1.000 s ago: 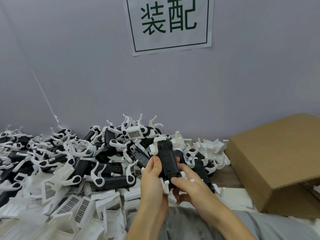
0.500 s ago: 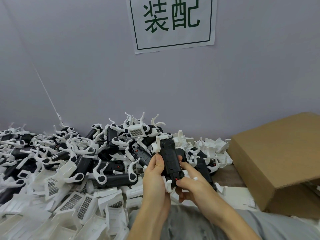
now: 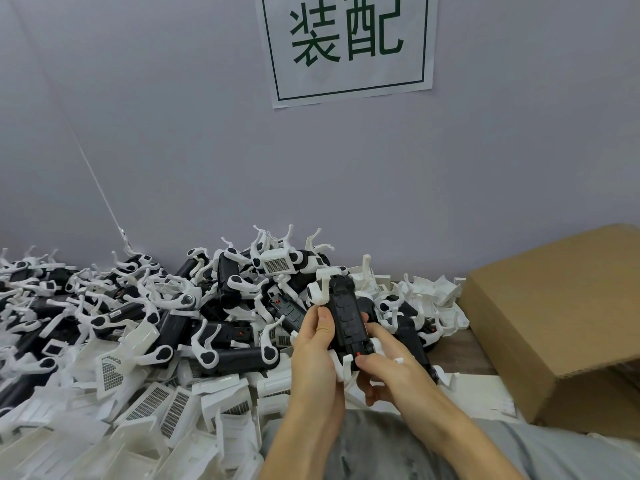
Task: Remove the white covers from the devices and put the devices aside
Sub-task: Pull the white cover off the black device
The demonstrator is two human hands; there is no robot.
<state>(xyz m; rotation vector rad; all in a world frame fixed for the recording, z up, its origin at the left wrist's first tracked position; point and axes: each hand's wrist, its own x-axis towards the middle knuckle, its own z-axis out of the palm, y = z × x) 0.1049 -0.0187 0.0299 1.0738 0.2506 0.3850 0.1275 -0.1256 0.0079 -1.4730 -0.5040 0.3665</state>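
A grey wall (image 3: 173, 150) is filling the upper view, with a paper sign (image 3: 349, 46) hanging on it. Below it, a heap of black devices (image 3: 221, 306) with white legs is spreading along the table (image 3: 453, 348) against the wall, probably the stock waiting to be stripped or already stripped; I cannot tell which. In front of it, at lower left, loose white covers (image 3: 138, 410) with grille panels are lying in a drift close to the person, likely dropped there where the hands work. A cardboard box (image 3: 561, 327) is sitting at the right, its flap hanging open at the near side; it may be meant for finished pieces, though nothing shows that. The person's grey clothing (image 3: 381, 448) is showing at the bottom edge. Both hands are holding one device (image 3: 346, 317) up in front of the heap, its long body pointing away and its black underside turned to the camera, seemingly so the catches are in sight. The left hand (image 3: 311, 355) is gripping the device's left side, thumb lying along the edge, steadying it. The right hand (image 3: 388, 365) is closing its grip on the near end, thumb pressing beside a small red mark (image 3: 358, 355), apparently working at the white piece (image 3: 343, 367) there.
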